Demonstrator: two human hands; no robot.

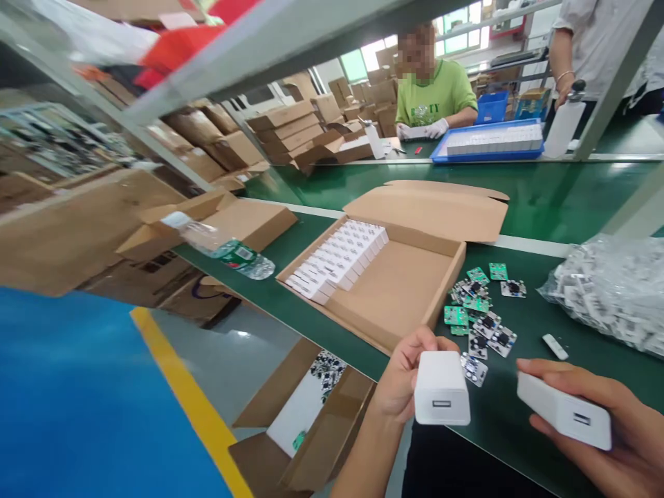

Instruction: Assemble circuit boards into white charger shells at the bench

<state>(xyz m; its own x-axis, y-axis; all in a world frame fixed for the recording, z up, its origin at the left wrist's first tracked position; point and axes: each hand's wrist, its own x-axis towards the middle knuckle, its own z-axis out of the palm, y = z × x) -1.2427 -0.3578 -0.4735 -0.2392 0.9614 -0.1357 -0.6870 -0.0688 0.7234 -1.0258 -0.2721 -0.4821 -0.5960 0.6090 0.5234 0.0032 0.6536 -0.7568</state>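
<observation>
A white USB charger housing (443, 387) is gripped in my left hand (402, 377), its USB slot facing me. My right hand (617, 408) holds a second white USB charger housing (565, 409), tilted, with the slot also toward me. Beyond my hands, green and black circuit boards (480, 304) lie in a loose pile on the table. A small white piece (555, 346) rests beside the pile. Left of the boards, an open cardboard box (399, 277) holds rows of white chargers (339, 256) along its left side.
A clear bag of white parts (612, 294) sits at the right. A plastic bottle (243, 259) lies at the left edge. Below stands an open carton (332, 429) with circuit boards. Across the table, a person in green (436, 93) works near a blue tray (487, 158).
</observation>
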